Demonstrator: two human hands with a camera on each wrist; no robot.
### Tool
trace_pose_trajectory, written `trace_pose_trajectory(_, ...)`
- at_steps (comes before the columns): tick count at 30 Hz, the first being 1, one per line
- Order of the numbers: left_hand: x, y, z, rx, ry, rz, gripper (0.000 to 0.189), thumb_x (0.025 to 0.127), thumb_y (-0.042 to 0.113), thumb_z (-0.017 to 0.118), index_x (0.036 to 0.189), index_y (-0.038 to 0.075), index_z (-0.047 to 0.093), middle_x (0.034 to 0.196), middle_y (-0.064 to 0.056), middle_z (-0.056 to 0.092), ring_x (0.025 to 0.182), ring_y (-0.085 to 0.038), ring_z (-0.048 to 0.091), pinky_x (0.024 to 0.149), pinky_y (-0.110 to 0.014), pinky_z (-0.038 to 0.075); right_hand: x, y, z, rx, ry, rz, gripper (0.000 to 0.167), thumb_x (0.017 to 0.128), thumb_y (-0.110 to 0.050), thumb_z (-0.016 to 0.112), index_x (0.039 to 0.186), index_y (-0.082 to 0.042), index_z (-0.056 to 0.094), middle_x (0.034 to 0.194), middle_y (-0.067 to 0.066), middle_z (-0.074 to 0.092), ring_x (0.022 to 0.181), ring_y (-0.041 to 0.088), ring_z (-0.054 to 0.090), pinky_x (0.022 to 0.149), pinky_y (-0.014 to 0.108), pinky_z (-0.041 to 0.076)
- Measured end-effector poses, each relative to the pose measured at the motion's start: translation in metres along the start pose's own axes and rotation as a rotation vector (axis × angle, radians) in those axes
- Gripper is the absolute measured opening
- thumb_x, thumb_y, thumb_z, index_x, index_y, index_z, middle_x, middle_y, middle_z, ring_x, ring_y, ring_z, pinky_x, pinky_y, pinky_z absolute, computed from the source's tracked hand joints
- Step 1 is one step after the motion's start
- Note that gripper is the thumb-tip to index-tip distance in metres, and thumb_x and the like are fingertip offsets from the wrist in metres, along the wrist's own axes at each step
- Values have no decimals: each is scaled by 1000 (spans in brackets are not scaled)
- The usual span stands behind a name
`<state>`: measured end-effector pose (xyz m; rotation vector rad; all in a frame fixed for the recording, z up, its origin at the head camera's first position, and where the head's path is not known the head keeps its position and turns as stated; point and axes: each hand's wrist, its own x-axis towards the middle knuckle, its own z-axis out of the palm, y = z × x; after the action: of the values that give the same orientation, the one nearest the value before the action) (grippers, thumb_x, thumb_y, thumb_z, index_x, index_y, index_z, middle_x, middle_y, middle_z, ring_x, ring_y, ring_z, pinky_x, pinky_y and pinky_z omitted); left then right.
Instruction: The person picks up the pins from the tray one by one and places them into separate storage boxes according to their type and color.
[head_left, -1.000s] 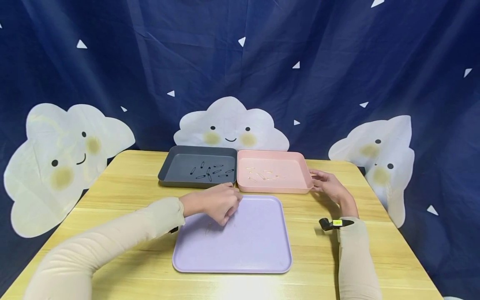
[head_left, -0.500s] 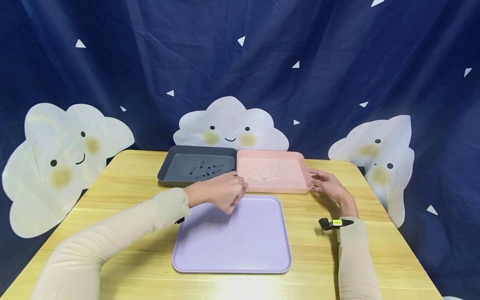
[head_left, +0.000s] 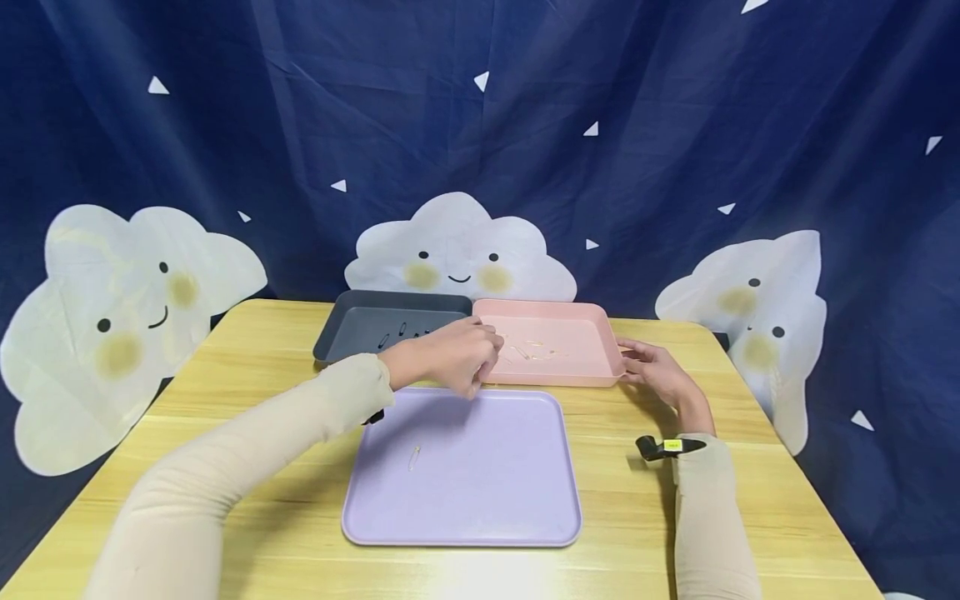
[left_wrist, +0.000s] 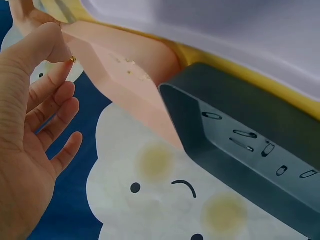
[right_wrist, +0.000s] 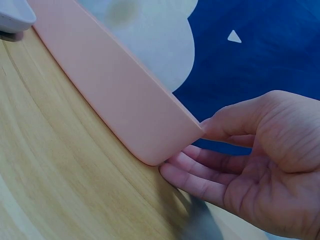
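My left hand point(head_left: 463, 354) is over the front of the pink tray, where it meets the dark grey tray. In the left wrist view its thumb and index finger pinch a gold safety pin point(left_wrist: 73, 59), mostly hidden; the other fingers are loosely bent. Several gold pins point(head_left: 536, 354) lie in the pink tray point(head_left: 585, 333). Black safety pins point(left_wrist: 245, 134) lie in the dark grey tray point(head_left: 345, 321), partly covered by my hand in the head view. My right hand point(head_left: 660, 372) touches the pink tray's right end, fingertips along its outer wall and rim.
A shallow lilac tray point(head_left: 487, 500) lies in front of both trays, with one gold pin point(head_left: 415, 457) on its left part. All stand on a wooden table point(head_left: 630, 533). Behind the table hangs a dark blue curtain point(head_left: 420, 125) with white clouds.
My left hand has risen from over the lilac tray and moved away and slightly right, to the pink tray's near left corner. The right hand stays at the pink tray.
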<state>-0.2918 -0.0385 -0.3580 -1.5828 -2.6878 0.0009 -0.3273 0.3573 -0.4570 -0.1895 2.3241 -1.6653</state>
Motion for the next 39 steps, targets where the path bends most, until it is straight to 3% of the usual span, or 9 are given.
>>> trace_pose_trajectory(7,14,-6,-5,8,19,-18,16,71,16,75,63,21,63,83,7,59,82,-15,56,86,-37,41,0,1,-1,12,-5,3,55,105,-4,49,157,5,30,145,39,42,101,6,65,87,22,57)
trace_pose_trajectory(14,31,-21,-7,18,21,-70,16,72,16,76,62,21,64,86,6,61,88,-16,58,100,-45,46,0,0,-2,5,3,3,55,105,-4,49,157,5,31,143,37,44,101,6,65,88,22,57)
trace_pose_trajectory(30,74,-45,-17,69,87,-168,8,70,15,72,64,19,68,88,4,64,91,-20,61,96,-43,45,0,-3,-4,14,-2,8,55,105,-2,48,157,5,30,146,39,42,101,5,65,89,24,58)
trace_pose_trajectory(39,92,-57,-13,91,122,-220,4,73,15,71,69,16,70,91,0,65,90,-23,60,90,-41,45,1,-1,-1,32,0,22,55,105,-1,47,157,5,30,145,38,42,101,7,65,88,23,58)
